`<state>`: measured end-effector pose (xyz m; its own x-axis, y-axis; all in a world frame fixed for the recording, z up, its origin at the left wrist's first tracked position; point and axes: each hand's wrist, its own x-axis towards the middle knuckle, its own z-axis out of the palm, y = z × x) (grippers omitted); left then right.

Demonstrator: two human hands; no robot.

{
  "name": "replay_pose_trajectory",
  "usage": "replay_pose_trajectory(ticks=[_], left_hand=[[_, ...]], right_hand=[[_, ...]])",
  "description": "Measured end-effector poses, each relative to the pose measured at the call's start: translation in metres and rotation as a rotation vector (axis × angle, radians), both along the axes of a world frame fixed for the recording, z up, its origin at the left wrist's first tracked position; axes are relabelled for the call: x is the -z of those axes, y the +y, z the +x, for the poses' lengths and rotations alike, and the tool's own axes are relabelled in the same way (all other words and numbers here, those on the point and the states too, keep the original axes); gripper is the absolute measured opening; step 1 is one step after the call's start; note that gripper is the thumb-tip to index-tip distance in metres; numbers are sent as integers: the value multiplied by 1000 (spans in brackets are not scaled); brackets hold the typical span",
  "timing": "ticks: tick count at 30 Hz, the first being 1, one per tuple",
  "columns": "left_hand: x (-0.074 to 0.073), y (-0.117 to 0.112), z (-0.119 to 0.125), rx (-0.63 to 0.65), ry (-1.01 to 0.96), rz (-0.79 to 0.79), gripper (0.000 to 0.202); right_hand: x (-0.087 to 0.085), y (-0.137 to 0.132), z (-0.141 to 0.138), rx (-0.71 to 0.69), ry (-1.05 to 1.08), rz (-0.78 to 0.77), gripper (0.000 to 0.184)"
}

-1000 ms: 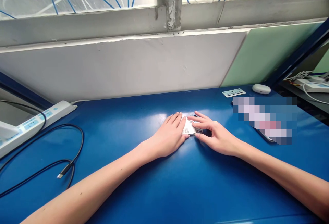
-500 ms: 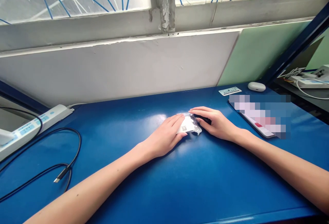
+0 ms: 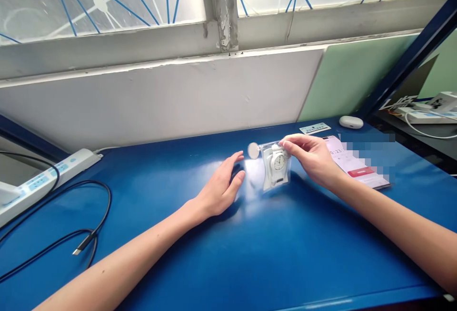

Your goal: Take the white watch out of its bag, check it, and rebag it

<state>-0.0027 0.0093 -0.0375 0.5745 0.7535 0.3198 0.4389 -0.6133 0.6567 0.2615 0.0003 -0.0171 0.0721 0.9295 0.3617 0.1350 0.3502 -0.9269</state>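
My right hand (image 3: 311, 159) pinches the top edge of a small clear plastic bag (image 3: 274, 166) and holds it upright above the blue table (image 3: 250, 244). Inside the bag is a white watch with a round dial. A small round white sticker tab (image 3: 253, 150) juts out at the bag's upper left corner. My left hand (image 3: 221, 187) hovers just left of the bag with its fingers loosely spread and curved, holding nothing and not touching the bag.
A phone (image 3: 352, 161) with a lit screen lies right of my right hand, with a white label (image 3: 314, 128) and a white earbud case (image 3: 351, 121) behind it. A white power strip (image 3: 43, 180) and a black USB cable (image 3: 82, 244) lie at the left. A white wall panel stands behind.
The bag lay flat under both hands; my right hand has now lifted it upright and my left hand has let go and drawn back slightly left.
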Motion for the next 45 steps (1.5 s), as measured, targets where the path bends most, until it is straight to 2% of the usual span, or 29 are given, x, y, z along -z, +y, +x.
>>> replay_pose_trajectory(ticks=[3,7,9,14,18,20,23,24,26,30,37,42,45], left_hand=[[-2,-2,0,33,37,44,54],[-6,-8,1,87,138,170,84],[-8,-10,2,110,190,219,97],[-9,-12,3,140,241,252,101],[-8,-11,4,109,238,230,99],[-7,-11,4,91,249,209,98],[-7,-10,5,73,273,190,97],[-7,-10,5,65,284,182,96],[-8,-9,6,47,309,164,92],[-13,-5,5,60,372,159,87],[-18,2,-2,112,421,166,90],[-24,10,-11,205,496,184,96],[-21,12,-13,212,468,201,96]], right_hand=[[7,3,-2,-45,18,-178,28],[12,0,-8,-76,23,-302,36],[13,-2,-11,-136,37,-336,39],[15,-2,-11,-334,102,-402,42],[17,-1,-10,-366,-32,-310,40],[19,-3,-10,-319,-229,-166,37],[19,-6,-9,-166,-606,140,35],[19,-7,-8,-153,-711,223,35],[18,-9,-5,-219,-853,301,42],[16,-11,1,-410,-947,250,64],[20,-9,5,-503,-897,152,98],[23,-8,5,-489,-916,111,103],[25,-8,5,-477,-917,95,104]])
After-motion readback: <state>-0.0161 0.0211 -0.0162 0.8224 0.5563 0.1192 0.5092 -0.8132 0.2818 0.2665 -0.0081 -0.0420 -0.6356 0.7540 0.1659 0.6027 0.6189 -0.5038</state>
